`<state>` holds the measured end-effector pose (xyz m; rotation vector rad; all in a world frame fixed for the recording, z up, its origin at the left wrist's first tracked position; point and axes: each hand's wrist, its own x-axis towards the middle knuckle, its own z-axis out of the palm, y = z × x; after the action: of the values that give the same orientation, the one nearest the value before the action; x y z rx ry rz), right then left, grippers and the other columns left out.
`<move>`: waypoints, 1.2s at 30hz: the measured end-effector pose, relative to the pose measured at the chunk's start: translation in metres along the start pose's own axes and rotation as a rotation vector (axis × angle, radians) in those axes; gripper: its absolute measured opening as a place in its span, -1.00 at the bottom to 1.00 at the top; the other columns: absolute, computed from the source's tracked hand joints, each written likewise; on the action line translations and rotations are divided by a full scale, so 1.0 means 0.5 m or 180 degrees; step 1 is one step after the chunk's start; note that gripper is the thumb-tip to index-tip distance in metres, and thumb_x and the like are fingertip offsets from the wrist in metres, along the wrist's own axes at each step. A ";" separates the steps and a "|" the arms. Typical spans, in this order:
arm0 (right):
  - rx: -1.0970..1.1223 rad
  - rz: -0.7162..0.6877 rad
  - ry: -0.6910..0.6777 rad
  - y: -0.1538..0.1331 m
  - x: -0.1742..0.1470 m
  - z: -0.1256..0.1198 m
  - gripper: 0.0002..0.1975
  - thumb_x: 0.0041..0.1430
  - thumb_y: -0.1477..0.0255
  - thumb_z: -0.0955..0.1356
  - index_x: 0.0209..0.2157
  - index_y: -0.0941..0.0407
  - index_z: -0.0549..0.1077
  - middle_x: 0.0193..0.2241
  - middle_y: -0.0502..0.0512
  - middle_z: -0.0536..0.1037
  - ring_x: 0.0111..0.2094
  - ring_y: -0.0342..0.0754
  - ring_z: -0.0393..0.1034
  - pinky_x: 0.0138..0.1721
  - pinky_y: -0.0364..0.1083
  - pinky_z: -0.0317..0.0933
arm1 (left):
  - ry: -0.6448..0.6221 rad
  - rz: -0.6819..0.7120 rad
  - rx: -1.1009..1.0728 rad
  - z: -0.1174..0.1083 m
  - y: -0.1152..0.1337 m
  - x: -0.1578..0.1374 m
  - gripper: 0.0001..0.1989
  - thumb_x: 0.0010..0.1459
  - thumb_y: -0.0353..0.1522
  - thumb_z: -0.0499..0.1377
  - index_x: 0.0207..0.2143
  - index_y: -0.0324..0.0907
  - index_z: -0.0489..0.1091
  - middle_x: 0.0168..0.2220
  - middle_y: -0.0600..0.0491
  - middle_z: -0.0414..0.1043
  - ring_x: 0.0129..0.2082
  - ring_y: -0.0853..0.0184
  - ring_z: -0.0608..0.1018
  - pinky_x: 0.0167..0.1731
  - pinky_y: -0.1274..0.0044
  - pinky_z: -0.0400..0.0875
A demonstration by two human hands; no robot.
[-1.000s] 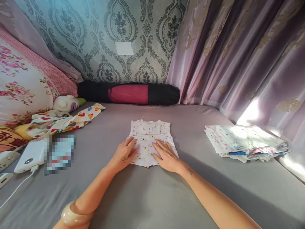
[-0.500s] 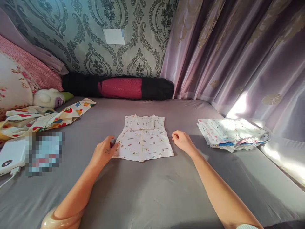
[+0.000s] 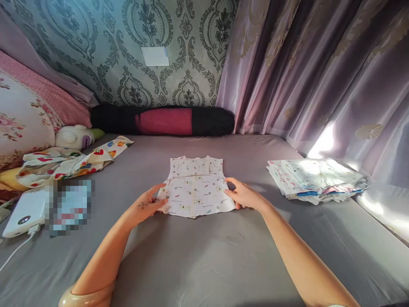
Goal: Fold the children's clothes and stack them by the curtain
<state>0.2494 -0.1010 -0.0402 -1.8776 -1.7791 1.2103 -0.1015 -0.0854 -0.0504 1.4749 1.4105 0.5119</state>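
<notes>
A small white baby shirt (image 3: pixel 194 192) with tiny printed figures lies face up on the grey sheet, its sleeves out of sight and a pale buttoned strip down its lower middle. My left hand (image 3: pixel 145 205) holds its left side edge, thumb on top of the cloth and other fingers partly hidden at the edge. At the opposite side my right hand (image 3: pixel 244 195) grips the edge likewise, with thumb and forefinger on the print and some fingertips tucked by the hem corner.
To the right sits a stack of folded clothes (image 3: pixel 319 181). A black and red long bag (image 3: pixel 164 121) lies along the wall. Leftward are a patterned cloth (image 3: pixel 79 160), a plush toy (image 3: pixel 73 137), a white power bank (image 3: pixel 27 211) with a cable, and a blurred-out item (image 3: pixel 72 204).
Both hands have moved inward onto the shirt's side edges. My right hand, previously curled apart from the cloth, has taken hold of it. The view has shifted slightly.
</notes>
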 end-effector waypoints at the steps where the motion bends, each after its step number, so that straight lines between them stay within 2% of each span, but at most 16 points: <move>1: 0.0109 -0.0090 -0.0124 0.000 -0.001 -0.004 -0.48 0.19 0.24 0.29 0.16 0.03 0.22 -0.62 -0.13 0.40 -0.66 -0.20 0.32 -0.64 -0.24 0.04 | -0.0075 -0.0007 -0.0100 -0.002 0.002 -0.001 -0.24 -0.05 -0.03 0.23 0.18 -0.14 0.22 -0.58 0.18 0.29 -0.59 0.39 0.34 -0.58 0.56 0.16; 4: 0.0212 -0.0315 -0.0579 0.003 0.000 -0.019 -0.57 0.16 0.25 0.31 0.03 0.13 0.41 -0.62 -0.08 0.41 -0.62 -0.21 0.31 -0.64 -0.25 0.02 | -0.0283 -0.0052 -0.0325 -0.007 0.003 0.000 -0.44 -0.04 -0.02 0.23 -0.07 -0.18 0.43 -0.48 0.10 0.38 -0.52 0.40 0.36 -0.56 0.57 0.16; 7: 0.0324 -0.0366 -0.0869 0.014 0.003 -0.036 -0.63 0.11 0.33 0.31 -0.06 0.19 0.48 -0.57 -0.03 0.46 -0.51 -0.19 0.37 -0.57 -0.25 0.08 | -0.0251 -0.0149 -0.0565 -0.011 0.003 0.001 -0.54 -0.05 -0.04 0.24 -0.21 -0.19 0.49 -0.35 0.03 0.45 -0.44 0.39 0.42 -0.49 0.57 0.25; 9: 0.0540 -0.0399 -0.0965 0.022 0.005 -0.045 -0.57 0.07 0.42 0.30 0.01 0.18 0.42 -0.48 0.01 0.52 -0.42 -0.17 0.41 -0.49 -0.24 0.14 | -0.0217 -0.0150 -0.0831 -0.014 0.007 0.000 -0.52 -0.06 -0.09 0.26 -0.13 -0.17 0.47 -0.27 -0.01 0.48 -0.35 0.35 0.47 -0.38 0.53 0.33; 13: 0.1055 -0.0696 -0.1000 0.033 0.012 -0.049 -0.43 -0.04 0.52 0.29 0.09 0.13 0.33 -0.21 0.07 0.56 -0.25 -0.16 0.43 -0.31 -0.19 0.22 | -0.0422 0.0160 -0.1219 -0.019 0.023 -0.003 -0.40 -0.11 -0.22 0.25 0.06 -0.13 0.36 -0.08 -0.06 0.47 -0.20 0.26 0.50 -0.20 0.45 0.37; 16: 0.1217 -0.0849 -0.0596 0.035 0.030 -0.039 -0.50 -0.08 0.52 0.29 -0.01 0.14 0.39 -0.15 0.08 0.55 -0.20 -0.16 0.42 -0.19 -0.16 0.23 | -0.0277 0.0346 -0.1072 -0.015 0.037 0.000 -0.35 -0.13 -0.27 0.23 0.09 -0.12 0.32 -0.04 -0.07 0.46 -0.15 0.23 0.50 -0.16 0.43 0.36; 18: 0.1138 -0.0918 -0.0126 0.035 0.048 -0.029 -0.60 -0.11 0.52 0.29 -0.14 0.15 0.44 -0.25 0.04 0.56 -0.26 -0.15 0.42 -0.21 -0.16 0.22 | -0.0025 0.0448 -0.0876 -0.008 0.043 0.010 -0.38 -0.11 -0.23 0.24 0.06 -0.14 0.34 -0.09 -0.06 0.48 -0.18 0.22 0.50 -0.21 0.45 0.37; 21: 0.0620 -0.1075 0.0660 0.030 0.074 -0.015 -0.76 -0.10 0.48 0.29 -0.32 0.12 0.48 -0.41 -0.03 0.51 -0.39 -0.15 0.36 -0.33 -0.16 0.19 | 0.0375 0.0569 -0.0479 0.004 0.043 0.035 -0.48 -0.06 -0.11 0.22 -0.07 -0.17 0.42 -0.25 0.00 0.50 -0.29 0.25 0.48 -0.33 0.48 0.35; 25: 0.0022 -0.1514 0.1581 0.021 0.106 0.000 -0.81 -0.05 0.45 0.29 -0.39 0.09 0.52 -0.33 0.03 0.44 -0.41 -0.14 0.31 -0.39 -0.16 0.15 | 0.1086 0.0946 0.0452 0.011 0.029 0.084 -0.59 -0.01 -0.07 0.17 -0.25 -0.17 0.52 -0.34 0.02 0.40 -0.31 0.24 0.44 -0.34 0.47 0.34; 28: -0.0046 -0.1806 0.1886 0.020 0.130 0.007 -0.80 0.01 0.46 0.27 -0.35 0.09 0.52 -0.27 0.08 0.46 -0.31 -0.09 0.35 -0.33 -0.14 0.19 | 0.1704 0.1276 0.1150 0.013 0.021 0.116 -0.69 0.04 -0.15 0.13 -0.29 -0.12 0.55 -0.25 -0.03 0.35 -0.14 0.15 0.39 -0.17 0.37 0.31; 30: -0.0087 -0.1865 0.2010 0.022 0.146 0.010 -0.80 0.06 0.46 0.26 -0.34 0.10 0.51 -0.26 0.09 0.49 -0.25 -0.07 0.37 -0.24 -0.12 0.20 | 0.1911 0.1338 0.1435 0.014 0.022 0.131 -0.73 0.09 -0.19 0.11 -0.29 -0.09 0.54 -0.16 -0.03 0.37 -0.07 0.13 0.35 -0.08 0.31 0.25; 33: -0.0154 -0.1814 0.2129 0.027 0.166 0.014 -0.78 0.13 0.47 0.22 -0.30 0.10 0.49 -0.27 0.08 0.52 -0.21 -0.06 0.38 -0.17 -0.12 0.20 | 0.1925 0.1243 0.1668 0.017 0.027 0.145 -0.74 0.17 -0.23 0.05 -0.23 -0.07 0.50 -0.11 0.00 0.41 -0.08 0.14 0.35 -0.08 0.31 0.22; 36: -0.0306 -0.1581 0.2247 0.030 0.183 0.017 -0.78 0.17 0.47 0.21 -0.27 0.10 0.47 -0.26 0.07 0.52 -0.20 -0.06 0.37 -0.18 -0.13 0.19 | 0.1911 0.1154 0.1771 0.018 0.032 0.158 -0.73 0.21 -0.24 0.00 -0.19 -0.07 0.46 -0.17 0.02 0.45 -0.12 0.17 0.38 -0.10 0.34 0.21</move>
<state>0.2431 -0.0224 -0.0897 -1.4903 -1.7290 0.2392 -0.0678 -0.0132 -0.0659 2.1658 1.8541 0.8913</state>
